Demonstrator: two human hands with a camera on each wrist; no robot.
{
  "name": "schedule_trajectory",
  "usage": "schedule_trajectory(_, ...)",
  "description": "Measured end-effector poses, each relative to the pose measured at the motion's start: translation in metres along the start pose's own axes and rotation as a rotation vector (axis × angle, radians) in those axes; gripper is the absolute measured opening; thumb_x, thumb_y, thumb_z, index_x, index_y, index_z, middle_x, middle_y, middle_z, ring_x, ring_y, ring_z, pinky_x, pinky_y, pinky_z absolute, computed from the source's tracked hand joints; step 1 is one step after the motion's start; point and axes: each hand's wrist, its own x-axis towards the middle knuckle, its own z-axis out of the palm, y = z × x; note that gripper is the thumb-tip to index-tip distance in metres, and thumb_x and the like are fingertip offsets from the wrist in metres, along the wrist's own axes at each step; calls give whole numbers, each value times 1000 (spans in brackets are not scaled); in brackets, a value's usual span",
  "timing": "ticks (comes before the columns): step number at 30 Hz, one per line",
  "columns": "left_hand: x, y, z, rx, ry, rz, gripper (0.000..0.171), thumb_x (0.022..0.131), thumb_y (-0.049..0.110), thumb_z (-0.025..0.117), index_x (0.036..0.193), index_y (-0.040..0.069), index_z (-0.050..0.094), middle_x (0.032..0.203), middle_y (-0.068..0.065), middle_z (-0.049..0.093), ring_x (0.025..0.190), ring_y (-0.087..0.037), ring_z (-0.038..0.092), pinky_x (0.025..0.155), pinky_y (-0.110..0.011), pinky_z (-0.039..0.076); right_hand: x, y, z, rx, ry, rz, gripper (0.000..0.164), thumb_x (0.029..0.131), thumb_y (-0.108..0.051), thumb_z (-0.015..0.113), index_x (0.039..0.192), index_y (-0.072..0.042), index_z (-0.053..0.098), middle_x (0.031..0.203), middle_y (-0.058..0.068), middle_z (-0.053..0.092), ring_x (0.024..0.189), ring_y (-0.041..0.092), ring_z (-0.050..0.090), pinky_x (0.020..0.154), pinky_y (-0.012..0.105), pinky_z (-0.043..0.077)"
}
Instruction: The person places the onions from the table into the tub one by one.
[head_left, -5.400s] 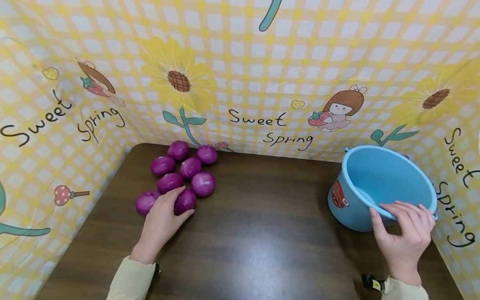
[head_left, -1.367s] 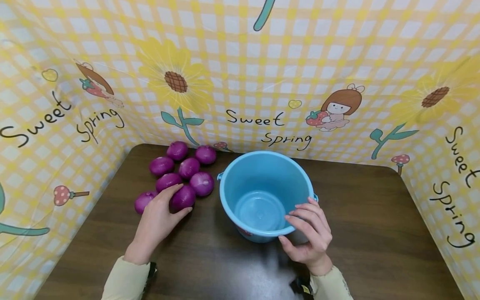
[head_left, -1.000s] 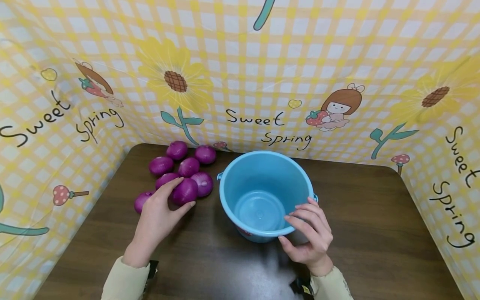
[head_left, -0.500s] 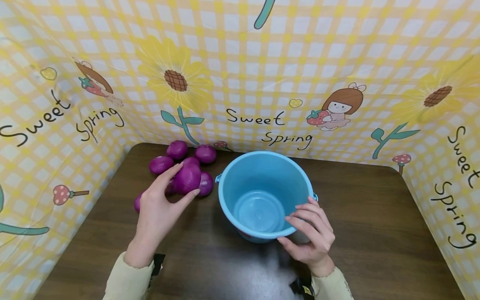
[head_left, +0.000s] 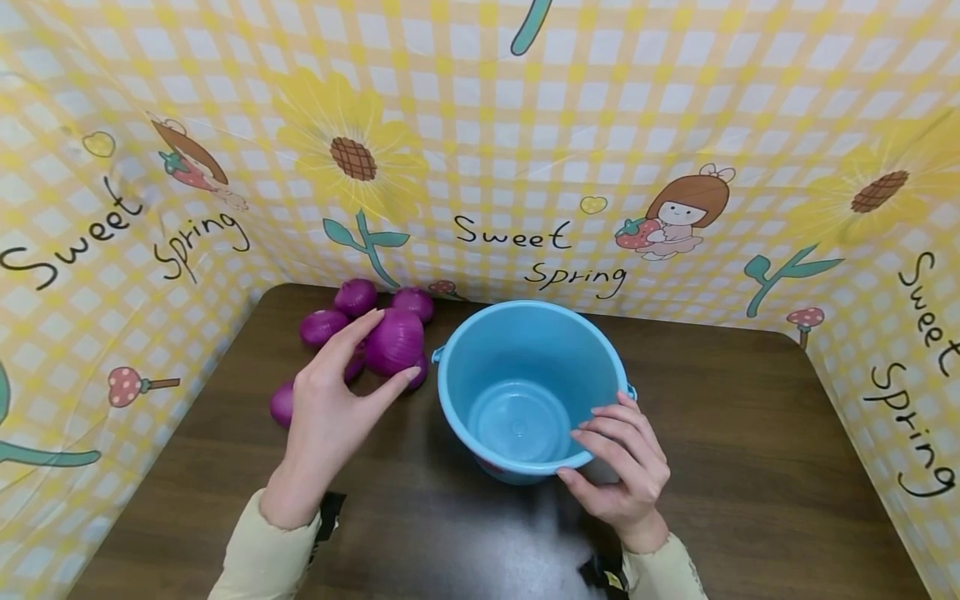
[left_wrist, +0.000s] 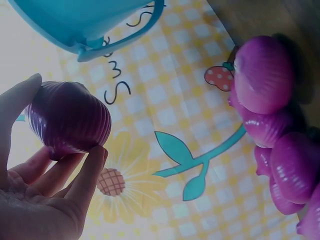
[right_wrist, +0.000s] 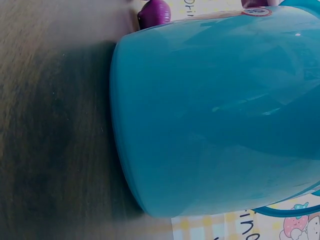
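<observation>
My left hand point(head_left: 330, 408) pinches a red onion point(head_left: 394, 342) between thumb and fingertips. It holds the onion up above the others, left of the blue bucket point(head_left: 525, 350). In the left wrist view the lifted onion point(left_wrist: 70, 117) hangs free of the table, with the bucket's handle beyond it. My right hand point(head_left: 622, 467) grips the bucket's near right rim, thumb outside and fingers over the inside. The bucket stands upright and its inside shows only a bare bottom. In the right wrist view the bucket's side point(right_wrist: 215, 120) hides the right hand.
Several red onions point(head_left: 324, 327) lie clustered at the back left of the dark wooden table point(head_left: 735, 467), partly hidden by the left hand and its onion. A checked yellow cloth point(head_left: 517, 150) rises closely behind the table and along both sides.
The bucket has come from the right side to the middle, beside the onions, with my right hand on its rim. My left hand has lifted one onion off the table, up and rightward.
</observation>
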Motion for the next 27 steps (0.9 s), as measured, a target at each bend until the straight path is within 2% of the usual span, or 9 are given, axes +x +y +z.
schedule_trajectory(2,1,3,1,-8,-5,8,78,72,20,96,142,16,62,138,3,62,125,-19,59,93,-44,55,0,0,0,-3,-2,1,46,86,-41,82,76,3,75,71,16,68,69,36,62,100,51,51)
schedule_trajectory(5,3,8,2,-22,-6,23,78,71,18,96,142,16,62,139,2,62,125,-19,58,93,-43,55,1,0,0,-8,-1,-1,46,86,-41,82,75,3,75,71,16,68,69,35,61,99,51,51)
schedule_trajectory(12,7,16,4,-30,3,44,79,71,19,96,141,16,62,140,3,61,111,-19,65,94,-22,51,1,1,-1,-12,-4,-1,46,86,-41,82,75,3,75,70,16,67,69,35,61,99,51,51)
schedule_trajectory(14,9,18,5,-38,3,52,78,71,19,96,141,15,62,140,4,61,108,-18,66,93,-20,50,1,1,-1,-13,-5,-2,46,86,-41,82,75,3,75,70,16,67,69,35,61,99,51,51)
schedule_trajectory(21,14,25,9,-62,-5,100,80,70,17,97,141,14,62,140,0,61,124,-20,59,97,-37,53,-1,1,-1,-13,-10,-4,46,86,-42,82,75,2,75,70,15,68,69,35,62,100,52,50)
schedule_trajectory(27,18,30,12,-70,-23,112,80,70,18,97,141,14,62,140,-1,61,127,-20,58,99,-40,51,-1,2,-2,-15,-18,-3,46,86,-42,82,75,2,75,70,15,68,69,35,62,100,52,50)
